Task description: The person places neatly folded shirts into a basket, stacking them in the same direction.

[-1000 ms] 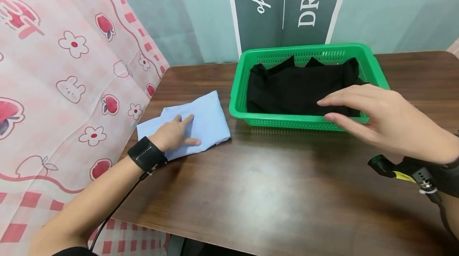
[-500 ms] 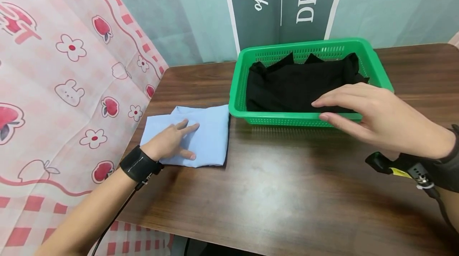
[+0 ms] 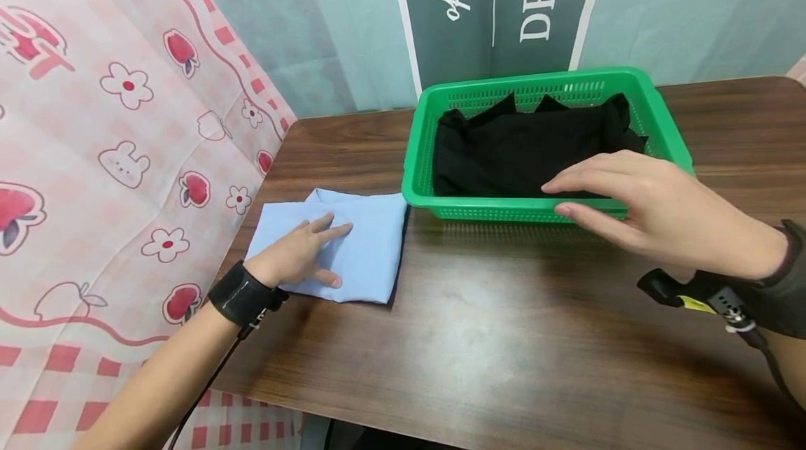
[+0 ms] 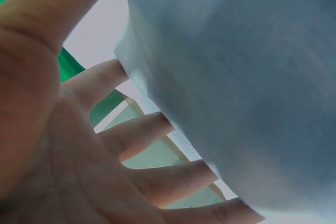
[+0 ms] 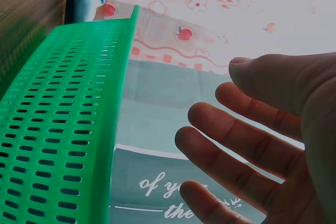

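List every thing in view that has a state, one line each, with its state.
Light blue cloth: folded, lying flat on the table, beside the basket.
Green basket: upright on the table, holding black cloth.
Black cloth: bunched inside the basket, filling most of it.
Left hand: open, fingers spread flat on the blue cloth.
Right hand: open, fingers straight, above the basket's near rim, gripping nothing.
Table: brown wood, bearing the cloth and basket.

The table (image 3: pixel 478 338) at the lower centre is dark wood-grain with a soft sheen. The green basket (image 3: pixel 491 211) is perforated glossy plastic holding matt black cloth (image 3: pixel 504 156). The light blue cloth (image 3: pixel 368 247) at left looks smooth, matt.
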Motion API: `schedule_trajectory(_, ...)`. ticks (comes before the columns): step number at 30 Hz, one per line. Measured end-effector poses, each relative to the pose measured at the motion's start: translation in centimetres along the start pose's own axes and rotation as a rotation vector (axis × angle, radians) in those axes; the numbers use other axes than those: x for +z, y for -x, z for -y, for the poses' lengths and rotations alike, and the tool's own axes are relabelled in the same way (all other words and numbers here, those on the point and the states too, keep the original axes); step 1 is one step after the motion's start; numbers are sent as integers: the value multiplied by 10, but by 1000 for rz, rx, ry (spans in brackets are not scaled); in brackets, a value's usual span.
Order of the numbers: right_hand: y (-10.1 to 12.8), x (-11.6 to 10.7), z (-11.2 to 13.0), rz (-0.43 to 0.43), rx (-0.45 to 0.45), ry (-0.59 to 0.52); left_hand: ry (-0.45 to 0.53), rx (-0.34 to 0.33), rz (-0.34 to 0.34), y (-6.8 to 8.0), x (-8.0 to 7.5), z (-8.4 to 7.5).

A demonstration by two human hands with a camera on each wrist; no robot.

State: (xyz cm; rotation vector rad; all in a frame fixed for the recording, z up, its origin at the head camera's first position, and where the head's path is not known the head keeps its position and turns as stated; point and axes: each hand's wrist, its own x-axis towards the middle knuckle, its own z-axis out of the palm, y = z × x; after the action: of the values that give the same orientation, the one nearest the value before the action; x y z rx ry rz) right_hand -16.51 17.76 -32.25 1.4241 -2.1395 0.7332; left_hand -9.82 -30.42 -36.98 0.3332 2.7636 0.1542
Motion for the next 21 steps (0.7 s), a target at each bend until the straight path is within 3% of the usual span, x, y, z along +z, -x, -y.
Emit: schedule_trajectory(21, 0, 5, 2, 8, -13, -13, -5, 14, 5, 17, 12, -29)
